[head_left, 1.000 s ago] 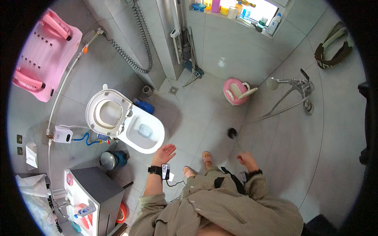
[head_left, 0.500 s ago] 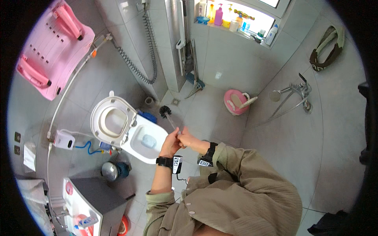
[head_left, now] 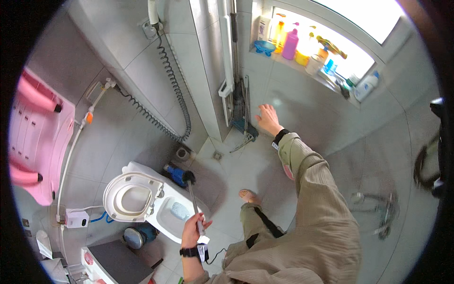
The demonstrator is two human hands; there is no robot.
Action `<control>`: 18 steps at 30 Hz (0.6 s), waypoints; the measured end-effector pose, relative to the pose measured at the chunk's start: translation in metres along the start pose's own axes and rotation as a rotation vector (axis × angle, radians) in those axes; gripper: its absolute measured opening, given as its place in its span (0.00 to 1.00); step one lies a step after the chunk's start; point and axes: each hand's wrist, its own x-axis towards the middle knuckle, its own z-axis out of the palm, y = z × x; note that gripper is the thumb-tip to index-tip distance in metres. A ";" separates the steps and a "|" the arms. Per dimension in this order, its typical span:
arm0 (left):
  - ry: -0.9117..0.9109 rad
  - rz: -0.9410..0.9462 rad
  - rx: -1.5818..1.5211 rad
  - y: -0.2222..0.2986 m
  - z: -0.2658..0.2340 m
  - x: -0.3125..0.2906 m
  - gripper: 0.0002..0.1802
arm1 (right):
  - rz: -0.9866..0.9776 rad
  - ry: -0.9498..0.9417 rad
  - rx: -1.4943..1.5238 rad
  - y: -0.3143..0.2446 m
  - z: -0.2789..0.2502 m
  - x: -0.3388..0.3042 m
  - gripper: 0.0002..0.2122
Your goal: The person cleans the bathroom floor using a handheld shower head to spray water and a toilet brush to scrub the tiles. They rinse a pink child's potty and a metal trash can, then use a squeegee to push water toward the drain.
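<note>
My left hand [head_left: 191, 231] is closed around the handle of a toilet brush [head_left: 194, 198]. The brush slants upward in the view, its dark bristle head beside the right edge of the white toilet [head_left: 153, 218]. Both lid and seat of the toilet are raised, and bluish water shows in the bowl. My right hand [head_left: 269, 119] stretches far forward with its fingers apart and nothing in them. Nearest to it are the mop and broom [head_left: 244, 124] leaning in the wall corner, below the windowsill.
Several bottles [head_left: 291, 43] and a blue dish [head_left: 264, 47] line the windowsill. A blue container [head_left: 176, 174] stands behind the toilet. On the left hang a pink plastic tub [head_left: 42, 142] and a coiled hose [head_left: 176, 90]. A round bin [head_left: 134, 237] and a grey cabinet [head_left: 116, 262] stand near left.
My right hand has left the brush, where both hands were together, and reached forward toward the window wall. The left hand keeps the brush. The view has shifted forward.
</note>
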 end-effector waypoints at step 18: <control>0.257 0.041 0.233 0.039 0.104 0.051 0.16 | -0.405 -0.049 -0.445 0.182 0.237 0.305 0.17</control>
